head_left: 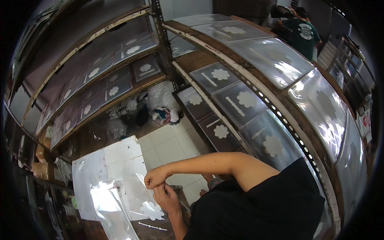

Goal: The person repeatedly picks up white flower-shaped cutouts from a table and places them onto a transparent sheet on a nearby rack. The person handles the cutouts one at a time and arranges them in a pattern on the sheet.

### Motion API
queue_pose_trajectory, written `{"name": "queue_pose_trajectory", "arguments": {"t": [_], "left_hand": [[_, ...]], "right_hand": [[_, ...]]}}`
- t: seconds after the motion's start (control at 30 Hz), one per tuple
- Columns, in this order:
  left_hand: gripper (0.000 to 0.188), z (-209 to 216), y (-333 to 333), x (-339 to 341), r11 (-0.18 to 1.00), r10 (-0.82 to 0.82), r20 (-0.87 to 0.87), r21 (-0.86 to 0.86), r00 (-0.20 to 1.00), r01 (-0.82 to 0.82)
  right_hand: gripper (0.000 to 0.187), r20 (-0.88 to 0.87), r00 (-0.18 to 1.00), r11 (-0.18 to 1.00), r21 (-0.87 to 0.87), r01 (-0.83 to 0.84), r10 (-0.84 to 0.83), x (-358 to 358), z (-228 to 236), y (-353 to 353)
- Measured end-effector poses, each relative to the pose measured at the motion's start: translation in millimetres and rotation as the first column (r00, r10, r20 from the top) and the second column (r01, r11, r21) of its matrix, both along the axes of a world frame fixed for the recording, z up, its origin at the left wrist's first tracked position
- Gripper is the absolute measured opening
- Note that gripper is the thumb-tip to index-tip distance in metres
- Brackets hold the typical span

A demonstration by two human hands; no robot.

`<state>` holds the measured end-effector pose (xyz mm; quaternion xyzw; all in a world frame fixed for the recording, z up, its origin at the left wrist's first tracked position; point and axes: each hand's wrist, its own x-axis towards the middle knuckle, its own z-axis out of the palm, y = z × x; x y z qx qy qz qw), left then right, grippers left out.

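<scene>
My right hand (pixel 154 179) reaches across from the right, fingers curled into a fist. My left hand (pixel 166 198) rises from below and meets it, fingertips touching. Both pinch the near edge of a clear plastic sleeve (pixel 105 196) that lies on white boards (pixel 120 158). Exactly what sits between the fingers is too small to tell. A white flower-shaped cut-out (pixel 151 211) and a thin white stick (pixel 153 227) lie on a dark panel just below my left hand.
Wooden racks (pixel 240 72) on the right and shelves (pixel 100 86) on the left hold dark panels wrapped in clear plastic, each with a white flower. Stuffed plastic bags (pixel 162 106) sit on the white tiled floor (pixel 168 146). Another person in a dark green shirt (pixel 302 34) stands at the back right.
</scene>
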<state>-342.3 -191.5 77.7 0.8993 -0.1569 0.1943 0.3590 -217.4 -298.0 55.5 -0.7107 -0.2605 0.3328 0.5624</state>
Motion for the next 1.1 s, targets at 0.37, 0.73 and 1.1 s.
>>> {"name": "queue_pose_trajectory", "arguments": {"t": [0.37,0.73,1.1], "left_hand": [[0.029,54,-32,15,0.909,-0.215,0.283,-0.291,0.935,0.297],[0.021,-61,-27,22,0.923,-0.384,-0.283,-0.083,0.879,0.376],[0.045,166,-153,56,-0.262,-0.925,0.364,-0.822,0.113,0.505]], "right_hand": [[0.032,0.432,0.902,0.864,-0.454,0.218,-0.001,51,294,-162],[0.03,0.607,0.5,0.3,-0.405,0.863,-0.618,-161,470,-482],[0.019,0.522,0.132,-0.171,-0.49,0.855,-0.843,-298,398,-636]]}}
